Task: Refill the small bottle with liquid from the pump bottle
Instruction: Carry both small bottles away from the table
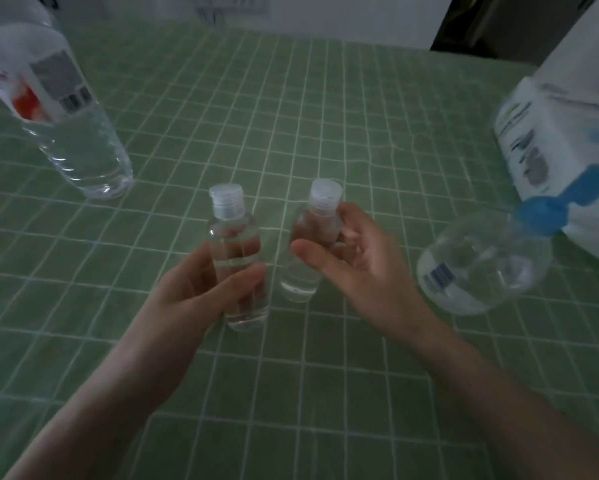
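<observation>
Two small clear bottles with flip caps stand upright on the green checked tablecloth [291, 98]. My left hand [201, 289] grips the left small bottle [235, 237], which holds clear liquid up to its shoulder. My right hand [357, 265] is around the right small bottle [308, 244], thumb in front and fingers behind it near the neck; only a little liquid shows at its base. A larger clear bottle with an open blue flip cap [485, 265] stands to the right, apart from both hands. No pump head is visible on any bottle.
A big clear water bottle with a red and white label [66, 116] stands at the far left. A white plastic-wrapped package [561, 150] lies at the right edge behind the blue-capped bottle. A dark opening shows at the top right.
</observation>
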`<action>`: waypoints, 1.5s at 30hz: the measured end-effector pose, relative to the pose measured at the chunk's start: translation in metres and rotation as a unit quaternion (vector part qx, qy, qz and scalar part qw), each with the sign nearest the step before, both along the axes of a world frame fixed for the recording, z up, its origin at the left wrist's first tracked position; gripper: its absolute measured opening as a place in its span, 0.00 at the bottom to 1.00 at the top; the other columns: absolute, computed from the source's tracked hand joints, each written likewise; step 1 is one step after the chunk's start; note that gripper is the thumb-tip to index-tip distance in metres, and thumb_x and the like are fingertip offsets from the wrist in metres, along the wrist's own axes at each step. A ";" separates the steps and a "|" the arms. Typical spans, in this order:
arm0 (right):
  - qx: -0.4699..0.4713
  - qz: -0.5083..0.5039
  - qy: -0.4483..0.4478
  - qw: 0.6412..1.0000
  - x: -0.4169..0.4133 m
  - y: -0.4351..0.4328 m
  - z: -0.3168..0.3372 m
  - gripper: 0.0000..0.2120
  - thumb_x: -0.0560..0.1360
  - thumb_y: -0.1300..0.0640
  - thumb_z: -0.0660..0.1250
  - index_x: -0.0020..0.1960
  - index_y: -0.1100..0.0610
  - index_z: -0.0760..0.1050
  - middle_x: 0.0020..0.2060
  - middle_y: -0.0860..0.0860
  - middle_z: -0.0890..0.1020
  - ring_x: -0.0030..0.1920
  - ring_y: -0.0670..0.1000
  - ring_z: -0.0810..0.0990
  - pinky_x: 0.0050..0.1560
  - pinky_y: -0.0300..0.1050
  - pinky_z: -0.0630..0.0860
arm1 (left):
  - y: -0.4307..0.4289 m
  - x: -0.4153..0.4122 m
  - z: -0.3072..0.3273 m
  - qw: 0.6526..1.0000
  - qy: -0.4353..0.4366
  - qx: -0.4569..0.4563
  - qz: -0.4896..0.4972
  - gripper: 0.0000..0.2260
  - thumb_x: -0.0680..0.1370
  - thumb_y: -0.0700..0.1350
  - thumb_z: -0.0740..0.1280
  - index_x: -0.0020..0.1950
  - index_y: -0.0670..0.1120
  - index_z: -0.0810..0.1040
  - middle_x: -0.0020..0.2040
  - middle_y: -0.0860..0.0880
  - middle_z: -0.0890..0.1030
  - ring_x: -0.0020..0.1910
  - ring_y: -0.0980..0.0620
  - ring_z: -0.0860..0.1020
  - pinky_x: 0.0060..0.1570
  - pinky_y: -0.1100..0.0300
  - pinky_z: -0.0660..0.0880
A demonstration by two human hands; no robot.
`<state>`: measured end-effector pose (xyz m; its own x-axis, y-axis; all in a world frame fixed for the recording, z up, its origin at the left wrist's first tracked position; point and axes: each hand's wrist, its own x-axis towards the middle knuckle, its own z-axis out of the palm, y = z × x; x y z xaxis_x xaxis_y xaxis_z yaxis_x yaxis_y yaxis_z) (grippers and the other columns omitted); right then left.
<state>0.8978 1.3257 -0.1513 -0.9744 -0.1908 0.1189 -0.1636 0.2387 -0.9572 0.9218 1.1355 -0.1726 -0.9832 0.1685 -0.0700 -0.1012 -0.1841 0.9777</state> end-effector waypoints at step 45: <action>-0.111 0.037 -0.309 0.944 0.107 0.028 0.105 0.08 0.71 0.54 0.69 0.50 0.52 0.77 0.42 0.47 0.84 0.43 0.43 0.84 0.42 0.32 0.78 | 0.024 0.175 0.121 0.917 -0.281 0.036 0.281 0.17 0.64 0.46 0.70 0.52 0.51 0.79 0.46 0.50 0.85 0.50 0.50 0.81 0.51 0.55 0.73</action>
<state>1.0043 1.3536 -0.0466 -0.8558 -0.2989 -0.4222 0.4334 0.0310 -0.9006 1.0966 1.1597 -0.0511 -0.7281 -0.3291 -0.6013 -0.4551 -0.4239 0.7831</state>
